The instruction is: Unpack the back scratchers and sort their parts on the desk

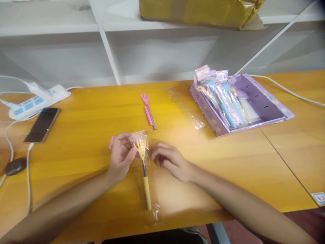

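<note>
A yellow back scratcher (146,189) with a hand-shaped head and a metal neck lies in a clear plastic sleeve (155,217) at the near edge of the table. My left hand (120,156) grips the sleeve at its top, with the thumb beside the yellow claws. Just right of the sleeve is my right hand (171,161), its fingers curled in and slightly blurred; nothing shows in them. A pink piece of packaging (111,142) peeks out behind my left hand. Farther back lies an unwrapped pink back scratcher (148,113), its metal rod alongside its pink handle.
A purple box (266,96) at the back right holds several wrapped back scratchers (223,98). Another clear wrapper (198,122) lies left of it. On the left are a power strip (38,100), a phone (42,125), a mouse (15,166) and cables. A carton (200,13) sits on the shelf.
</note>
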`<state>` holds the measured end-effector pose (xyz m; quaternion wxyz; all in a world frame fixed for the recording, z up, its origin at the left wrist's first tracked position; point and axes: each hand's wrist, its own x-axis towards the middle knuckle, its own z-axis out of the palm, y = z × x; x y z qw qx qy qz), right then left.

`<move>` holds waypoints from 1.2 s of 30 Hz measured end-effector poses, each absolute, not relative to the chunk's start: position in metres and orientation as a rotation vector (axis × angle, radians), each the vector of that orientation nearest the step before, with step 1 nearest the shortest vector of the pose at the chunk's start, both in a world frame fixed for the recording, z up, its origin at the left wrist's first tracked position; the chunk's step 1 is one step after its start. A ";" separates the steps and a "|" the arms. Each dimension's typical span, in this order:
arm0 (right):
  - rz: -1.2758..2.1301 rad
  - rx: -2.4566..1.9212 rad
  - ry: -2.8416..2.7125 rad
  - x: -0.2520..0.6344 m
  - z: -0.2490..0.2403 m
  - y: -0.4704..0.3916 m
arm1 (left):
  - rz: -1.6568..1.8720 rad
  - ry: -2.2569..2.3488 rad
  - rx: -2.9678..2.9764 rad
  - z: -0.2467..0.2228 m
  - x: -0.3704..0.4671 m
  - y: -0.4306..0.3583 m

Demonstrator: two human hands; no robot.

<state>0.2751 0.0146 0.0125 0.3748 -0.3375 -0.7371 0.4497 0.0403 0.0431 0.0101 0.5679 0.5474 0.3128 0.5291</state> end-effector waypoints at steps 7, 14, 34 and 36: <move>0.533 -0.940 -2.472 0.263 0.010 0.020 | 1.113 0.731 1.304 -0.005 0.024 0.043; 0.410 -1.063 -2.454 0.262 0.003 0.018 | 1.020 0.876 1.163 0.002 0.024 0.045; 0.308 -1.617 -2.104 0.283 -0.002 0.024 | 0.986 1.018 1.168 0.011 0.038 0.051; 0.366 -1.574 -2.078 0.286 -0.001 0.025 | 1.021 0.959 1.160 0.009 0.039 0.052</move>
